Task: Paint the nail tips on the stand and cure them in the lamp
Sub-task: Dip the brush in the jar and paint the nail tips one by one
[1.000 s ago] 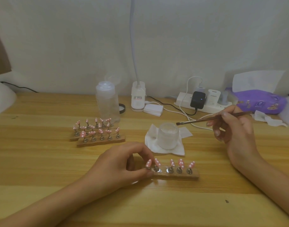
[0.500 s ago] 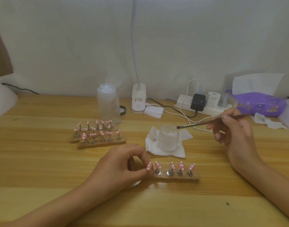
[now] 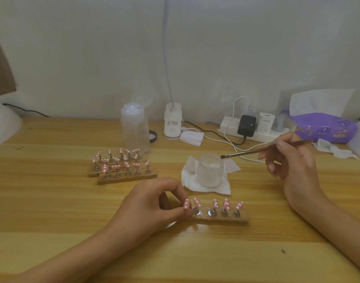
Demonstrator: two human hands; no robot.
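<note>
Five pink, white-dotted nail tips stand on metal pegs along the narrow brown wooden stand, which lies on the pale wooden table just in front of us. Our left hand sits at the stand's left end, thumb and forefinger pinching the leftmost tip. Our right hand is raised to the right, well apart from the stand. Its fingers curl round a thin brown-handled flat brush, and the bristles point left, near the rim of a small frosted glass jar. That jar sits on a folded white tissue behind the stand. Farther left, two more wooden stands of pink tips lie side by side in front of a clear plastic bottle. At the table's left edge we see part of a white domed lamp.
</note>
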